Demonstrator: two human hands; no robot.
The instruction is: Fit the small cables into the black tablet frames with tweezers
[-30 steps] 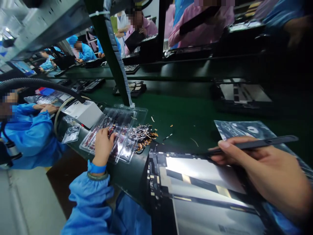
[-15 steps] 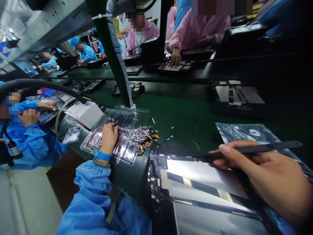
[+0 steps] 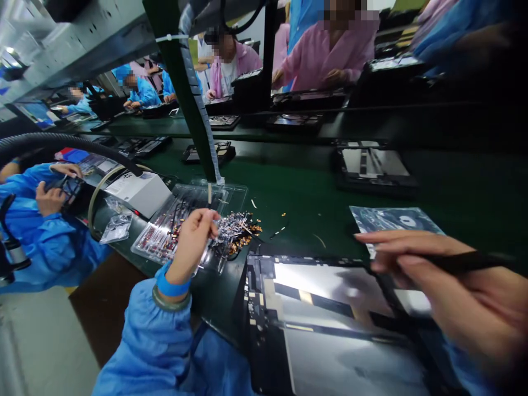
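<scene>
My left hand (image 3: 193, 239) pinches a small flat strip, pale at its top and dark below (image 3: 209, 195), holding it upright above the clear plastic tray (image 3: 142, 242). Beside that hand lies a heap of small silver and orange-gold flex parts (image 3: 237, 228). My right hand (image 3: 457, 297), blurred, is closed round a long slim black tool (image 3: 457, 262) resembling tweezers; its tip is hard to make out. Below and between my hands lies an opened tablet (image 3: 346, 352) with silver battery panels and black strips. My right hand hovers over its right side.
A clear bag (image 3: 396, 220) lies behind the tablet. Another opened device (image 3: 375, 165) sits farther back on the green bench. To the left are a white box (image 3: 140, 192), a black flexible hose (image 3: 61, 137) and a co-worker's hands (image 3: 51, 198). A green post (image 3: 193, 104) rises mid-bench.
My left hand has moved right and lifted from the tray, with the strip now showing upright in its fingers. My right hand has shifted slightly. A co-worker opposite has drawn a hand back from a device.
</scene>
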